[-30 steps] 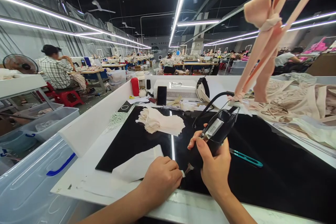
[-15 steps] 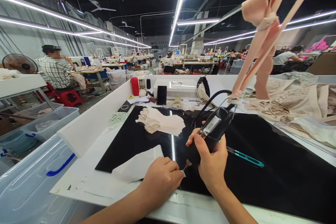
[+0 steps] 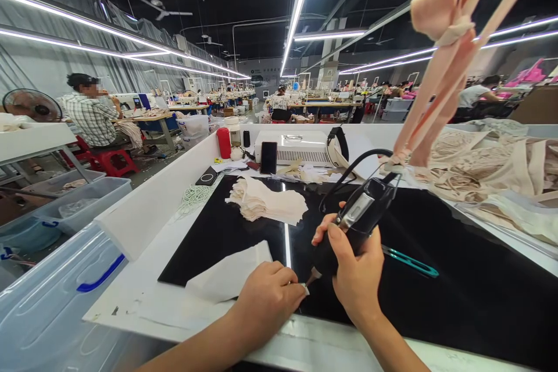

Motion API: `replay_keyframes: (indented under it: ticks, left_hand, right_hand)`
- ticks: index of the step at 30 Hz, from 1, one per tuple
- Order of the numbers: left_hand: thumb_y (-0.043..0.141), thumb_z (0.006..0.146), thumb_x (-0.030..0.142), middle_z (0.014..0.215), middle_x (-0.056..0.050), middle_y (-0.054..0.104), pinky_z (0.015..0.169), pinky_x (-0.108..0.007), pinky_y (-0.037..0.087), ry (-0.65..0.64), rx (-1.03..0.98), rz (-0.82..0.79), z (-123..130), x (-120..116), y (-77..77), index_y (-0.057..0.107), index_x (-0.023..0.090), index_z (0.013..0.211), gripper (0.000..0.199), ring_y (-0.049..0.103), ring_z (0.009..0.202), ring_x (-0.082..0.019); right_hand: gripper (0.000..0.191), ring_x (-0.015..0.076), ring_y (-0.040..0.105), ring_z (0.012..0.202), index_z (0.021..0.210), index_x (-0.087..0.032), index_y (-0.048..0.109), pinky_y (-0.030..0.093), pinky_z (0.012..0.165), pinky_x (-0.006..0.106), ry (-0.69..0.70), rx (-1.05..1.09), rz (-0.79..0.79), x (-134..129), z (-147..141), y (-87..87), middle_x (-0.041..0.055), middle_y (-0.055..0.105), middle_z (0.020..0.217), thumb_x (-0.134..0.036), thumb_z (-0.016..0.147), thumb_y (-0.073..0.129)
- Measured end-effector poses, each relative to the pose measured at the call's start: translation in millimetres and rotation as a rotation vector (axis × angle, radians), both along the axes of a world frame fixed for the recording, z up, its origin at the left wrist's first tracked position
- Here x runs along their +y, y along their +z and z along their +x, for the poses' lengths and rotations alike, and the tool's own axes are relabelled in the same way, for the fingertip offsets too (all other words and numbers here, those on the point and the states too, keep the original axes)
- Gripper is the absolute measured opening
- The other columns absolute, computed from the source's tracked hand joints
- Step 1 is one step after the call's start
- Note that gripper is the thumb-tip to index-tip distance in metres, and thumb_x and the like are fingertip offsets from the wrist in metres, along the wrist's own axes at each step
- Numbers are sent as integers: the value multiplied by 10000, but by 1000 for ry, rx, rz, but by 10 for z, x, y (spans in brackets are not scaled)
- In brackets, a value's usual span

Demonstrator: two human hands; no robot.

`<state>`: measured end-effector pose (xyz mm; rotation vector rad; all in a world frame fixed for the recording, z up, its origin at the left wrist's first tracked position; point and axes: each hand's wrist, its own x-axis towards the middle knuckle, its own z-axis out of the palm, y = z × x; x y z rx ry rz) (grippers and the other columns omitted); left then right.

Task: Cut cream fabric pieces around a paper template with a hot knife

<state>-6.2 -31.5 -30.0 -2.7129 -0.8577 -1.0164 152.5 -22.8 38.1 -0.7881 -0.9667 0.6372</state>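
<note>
My right hand (image 3: 360, 273) is wrapped round a black corded hand tool (image 3: 368, 206) with a silver lever on its side. The tool's flared metal tip (image 3: 314, 276) points down and left. My left hand (image 3: 270, 299) is closed in a pinch on a small pale fabric edge (image 3: 305, 289), right by that tip. A white fabric piece (image 3: 235, 273) lies flat beyond my left hand; whether the pinched edge belongs to it is hidden. Pink fabric straps (image 3: 440, 81), knotted together, hold the tool's top end from above. Teal-handled tweezers (image 3: 412, 261) lie to the right of my right hand.
A black glossy board (image 3: 457, 290) covers the white table. On it sits a stack of cream fabric pieces (image 3: 265, 200). Behind stand a phone (image 3: 269, 158), a white vented box (image 3: 296, 148) and a red container (image 3: 224, 143). Beige straps (image 3: 492, 168) pile up at right.
The tool and my right hand have shifted slightly right, and the tip sits closer to the pinched fabric edge. The hanging straps have swung right. My left hand has barely moved.
</note>
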Motion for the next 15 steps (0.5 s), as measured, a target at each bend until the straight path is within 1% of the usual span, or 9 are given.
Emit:
replay_keyframes:
  ticks: [3, 7, 12, 15]
  left_hand:
    - [601, 1039, 168, 809, 1, 657, 643, -311, 447, 4, 11, -15, -13, 1, 10, 682, 191, 833, 222, 589, 720, -174]
    - [619, 1033, 175, 808, 0, 660, 647, -311, 451, 10, 19, -16, -13, 4, 7, 683, 189, 820, 223, 589, 724, -179]
    - [648, 1016, 171, 824, 0, 672, 655, -312, 462, 2, 25, -47, -9, 6, -2, 709, 192, 864, 164, 598, 731, -182]
    - [647, 1014, 168, 842, 0, 678, 672, -314, 472, -10, 14, -70, -39, 8, 16, 716, 191, 883, 150, 609, 750, -182]
  right_hand:
    - [319, 146, 612, 625, 1078, -257, 570, 523, 628, 305, 15, 12, 11, -26, 11, 1, -33, 671, 821, -380, 891, 797]
    - [311, 145, 611, 616, 1059, -256, 571, 530, 624, 307, 23, -5, 3, -49, 3, -13, -29, 670, 824, -392, 889, 794]
    - [245, 145, 614, 612, 998, -245, 574, 522, 633, 312, -4, -59, -1, -48, 0, -13, -24, 675, 811, -381, 915, 761]
    - [238, 144, 614, 610, 985, -242, 574, 523, 634, 311, -14, -70, -4, -53, 5, -6, -23, 676, 810, -377, 916, 758]
